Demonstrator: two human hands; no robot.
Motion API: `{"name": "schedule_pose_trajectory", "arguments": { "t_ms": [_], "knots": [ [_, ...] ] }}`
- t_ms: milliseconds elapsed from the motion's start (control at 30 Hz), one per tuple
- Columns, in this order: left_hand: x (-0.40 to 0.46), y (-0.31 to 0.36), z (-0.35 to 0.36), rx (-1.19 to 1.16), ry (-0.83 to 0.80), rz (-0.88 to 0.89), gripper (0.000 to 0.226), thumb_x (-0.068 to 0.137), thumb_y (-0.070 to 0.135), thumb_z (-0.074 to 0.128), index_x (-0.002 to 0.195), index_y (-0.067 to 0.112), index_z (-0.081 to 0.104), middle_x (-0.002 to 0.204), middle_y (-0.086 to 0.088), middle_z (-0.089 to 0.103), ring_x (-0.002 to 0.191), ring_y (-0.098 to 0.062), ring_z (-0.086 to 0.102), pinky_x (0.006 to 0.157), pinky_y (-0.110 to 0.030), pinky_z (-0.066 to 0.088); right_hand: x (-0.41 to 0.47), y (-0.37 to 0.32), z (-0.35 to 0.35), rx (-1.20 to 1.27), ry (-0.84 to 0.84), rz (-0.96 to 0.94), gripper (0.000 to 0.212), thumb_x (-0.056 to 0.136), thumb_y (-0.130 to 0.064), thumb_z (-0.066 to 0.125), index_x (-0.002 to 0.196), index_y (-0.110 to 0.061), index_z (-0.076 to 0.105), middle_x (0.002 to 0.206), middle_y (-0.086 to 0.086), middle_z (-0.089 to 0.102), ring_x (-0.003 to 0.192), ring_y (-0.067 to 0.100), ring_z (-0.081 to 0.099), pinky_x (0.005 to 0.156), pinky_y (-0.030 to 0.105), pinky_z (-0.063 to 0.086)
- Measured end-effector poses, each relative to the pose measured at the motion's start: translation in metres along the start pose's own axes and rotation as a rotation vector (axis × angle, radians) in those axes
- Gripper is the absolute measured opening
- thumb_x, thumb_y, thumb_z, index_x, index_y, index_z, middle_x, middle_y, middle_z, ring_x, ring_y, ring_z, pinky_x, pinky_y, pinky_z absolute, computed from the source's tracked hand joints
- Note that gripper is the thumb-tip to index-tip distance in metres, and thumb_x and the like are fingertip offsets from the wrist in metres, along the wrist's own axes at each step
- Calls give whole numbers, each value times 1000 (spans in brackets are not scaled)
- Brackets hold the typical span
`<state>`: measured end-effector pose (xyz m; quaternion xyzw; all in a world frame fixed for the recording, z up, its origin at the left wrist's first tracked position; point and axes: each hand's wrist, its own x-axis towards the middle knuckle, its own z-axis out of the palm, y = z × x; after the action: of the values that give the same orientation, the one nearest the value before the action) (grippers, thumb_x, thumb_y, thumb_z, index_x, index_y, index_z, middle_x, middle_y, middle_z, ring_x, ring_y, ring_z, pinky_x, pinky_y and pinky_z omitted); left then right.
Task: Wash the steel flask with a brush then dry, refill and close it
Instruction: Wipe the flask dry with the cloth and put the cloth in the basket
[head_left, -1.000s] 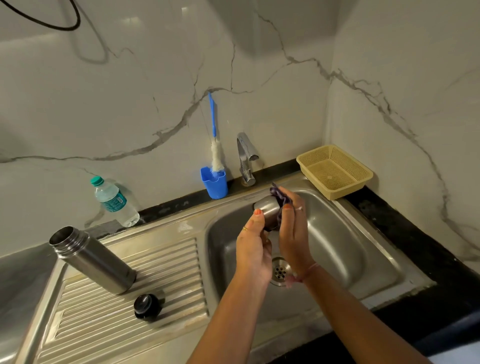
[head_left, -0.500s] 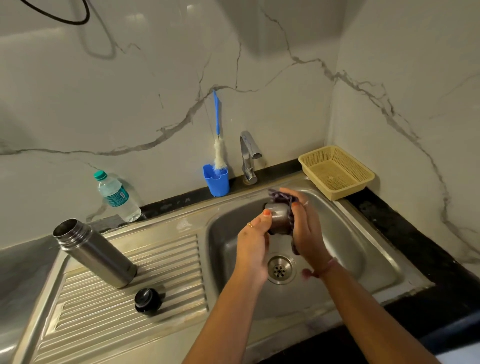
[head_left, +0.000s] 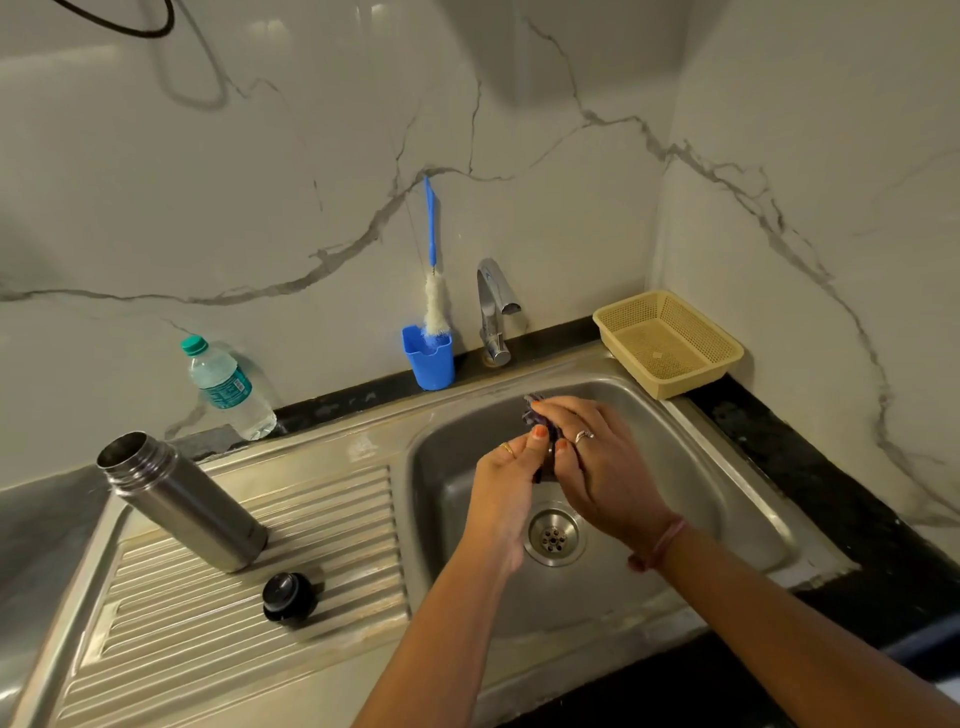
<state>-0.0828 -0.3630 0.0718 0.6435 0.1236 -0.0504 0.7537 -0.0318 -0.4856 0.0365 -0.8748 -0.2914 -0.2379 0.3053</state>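
- A second ago a small steel cup showed plainly between our hands; now our right hand (head_left: 597, 462) has rolled over it, and only a scrap of dark cloth (head_left: 535, 410) pokes out past the fingers.
- We take this as drying the cup, so the washing looks done while refilling and closing remain.
- Our left hand (head_left: 506, 478) has its grip pressed shut on the near side of the bundle, thumb up against the right hand.
- Our right grip is wrapped over the cloth, palm down, knuckles up, wrist bent, over the sink (head_left: 727, 467) above the drain (head_left: 553, 535).
- The flask (head_left: 182, 501) stands open on the ribbed draining board (head_left: 311, 545), well apart from our hands.
- Its black stopper (head_left: 288, 597) sits just beside its base.
- The brush (head_left: 434, 291) is back in its blue holder (head_left: 428, 358), and the water bottle (head_left: 226, 387) waits by the wall.
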Motion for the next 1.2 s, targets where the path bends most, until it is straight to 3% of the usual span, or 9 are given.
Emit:
{"name": "schedule_pose_trajectory", "arguments": {
  "t_ms": [167, 333, 400, 533, 667, 800, 933, 1100, 1200],
  "knots": [
    [-2, -6, -1, 186, -11, 144, 33, 104, 21, 49, 91, 9, 77, 87, 1, 78, 78, 2, 69, 67, 0, 42, 23, -6, -10, 570, -116, 578, 38, 100, -21, 31, 92, 2, 60, 82, 15, 62, 75, 26, 62, 57, 22, 50],
    [5, 2, -9, 16, 1, 36, 35, 103, 30, 51, 82, 14, 74, 84, -7, 71, 85, -17, 64, 99, -40, 49, -3, -28, -2, -124, -12, 80, 49, 93, -31, 30, 132, -12, 53, 128, 4, 55, 113, 18, 50, 88, 35, 43],
    [5, 2, -10, 31, -13, 37, 35, 103, 31, 51, 82, 13, 73, 83, -6, 70, 85, -16, 64, 97, -37, 52, -6, -25, 3, -160, 2, 49, 49, 92, -30, 31, 134, -13, 52, 130, 3, 55, 115, 19, 49, 88, 36, 42],
    [5, 2, -12, 250, -49, 191, 33, 104, 21, 49, 86, 10, 75, 79, 3, 75, 76, 0, 68, 75, -9, 47, 20, -22, -4, 396, -44, 385, 47, 91, -33, 27, 104, -7, 64, 95, 7, 63, 86, 16, 59, 74, 28, 51],
    [18, -11, -29, 585, -142, 473, 28, 99, 36, 51, 102, 23, 76, 92, 1, 77, 94, -9, 70, 123, -42, 11, 48, -9, -24, 664, -318, 828, 35, 97, -28, 31, 70, -13, 48, 68, 5, 50, 64, 16, 46, 60, 26, 40],
    [25, -25, -45, 617, -246, 551, 32, 92, 39, 51, 117, 27, 68, 95, 37, 68, 104, 10, 63, 119, -50, -15, 53, 5, -27, 710, -542, 980, 27, 94, -25, 39, 68, -18, 45, 69, 3, 48, 66, 16, 45, 64, 29, 37],
    [31, -26, -47, 624, -187, 580, 30, 91, 43, 50, 113, 30, 64, 90, 35, 68, 99, 11, 64, 122, -46, -9, 48, -4, -20, 867, -374, 1119, 29, 93, -25, 37, 65, -18, 43, 66, 2, 48, 61, 16, 46, 60, 29, 40],
    [17, -26, -19, 513, 87, 473, 19, 101, 25, 56, 108, 27, 73, 85, 16, 75, 88, 0, 67, 118, -59, 26, 28, -32, 2, 386, 87, 703, 42, 93, -33, 27, 90, -11, 63, 84, 3, 64, 83, 21, 59, 71, 26, 49],
    [0, -15, 1, -20, 119, 227, 25, 102, 20, 51, 98, 21, 76, 93, 2, 76, 93, -12, 68, 98, -41, 52, 16, -46, 10, 120, 241, 363, 41, 93, -29, 31, 117, -13, 60, 110, 2, 63, 102, 15, 57, 86, 30, 48]
  ]
}}
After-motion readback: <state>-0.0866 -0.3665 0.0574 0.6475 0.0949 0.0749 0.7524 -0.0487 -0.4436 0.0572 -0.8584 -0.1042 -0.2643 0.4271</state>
